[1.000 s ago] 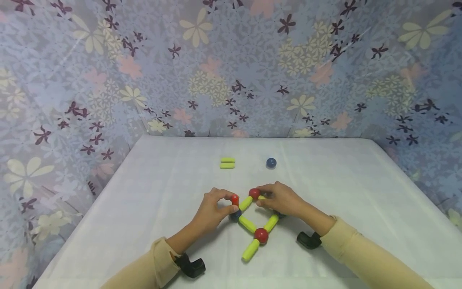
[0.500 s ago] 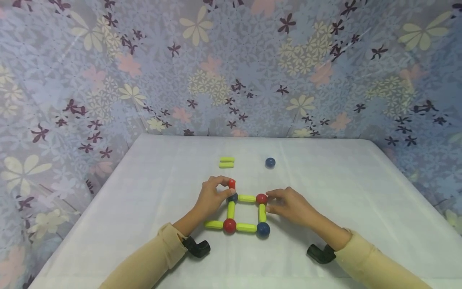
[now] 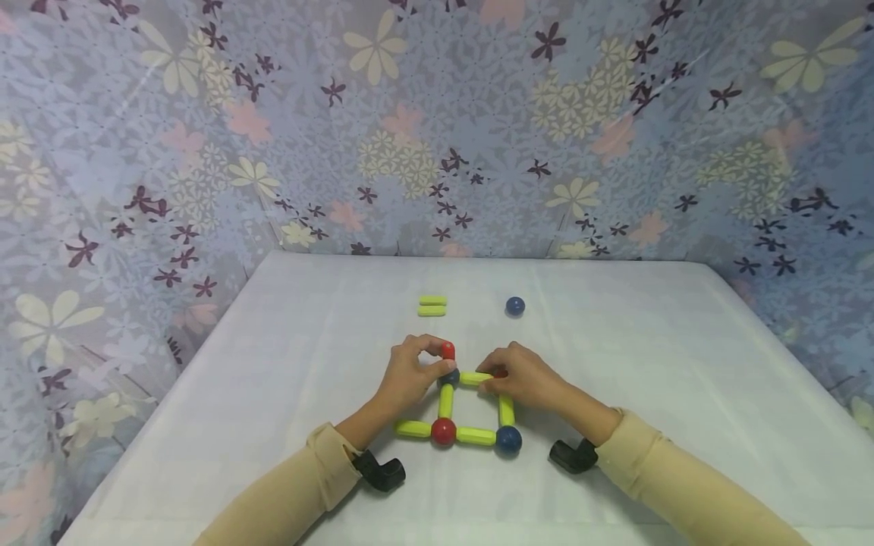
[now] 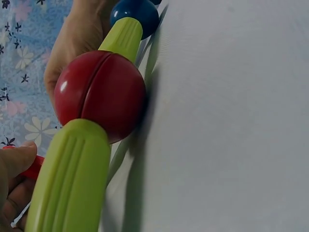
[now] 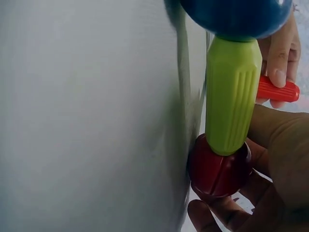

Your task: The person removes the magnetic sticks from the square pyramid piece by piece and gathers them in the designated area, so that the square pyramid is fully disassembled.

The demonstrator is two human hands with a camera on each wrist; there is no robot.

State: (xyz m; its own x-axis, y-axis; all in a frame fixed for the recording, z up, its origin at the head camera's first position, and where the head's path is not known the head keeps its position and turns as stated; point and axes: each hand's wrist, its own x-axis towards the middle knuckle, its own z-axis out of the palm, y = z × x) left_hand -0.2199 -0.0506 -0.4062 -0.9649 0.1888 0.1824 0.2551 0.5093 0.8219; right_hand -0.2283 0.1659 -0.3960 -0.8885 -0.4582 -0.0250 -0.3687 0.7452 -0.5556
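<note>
A square of yellow-green building rods (image 3: 476,436) joined by balls lies on the white table. My left hand (image 3: 406,375) pinches a red rod (image 3: 448,350) that stands upright on the blue ball (image 3: 448,378) at the back left corner. At the back right corner, my right hand (image 3: 526,377) curls its fingers round a red ball (image 5: 219,166), mostly covered in the head view. The front corners are another red ball (image 3: 443,431) on the left and a blue ball (image 3: 508,440) on the right. From the front red ball an extra yellow-green rod (image 3: 413,429) sticks out leftward.
Farther back on the white-covered table (image 3: 328,318) lie two loose yellow-green rods (image 3: 432,305) side by side, with a loose blue ball (image 3: 515,306) to their right. A flowered cloth (image 3: 437,136) hangs behind. Black wrist devices (image 3: 382,472) sit under both forearms.
The frame of rods has turned clockwise from a diamond to a square facing me. My right hand, apart from the back red ball half a second ago, has moved left onto it.
</note>
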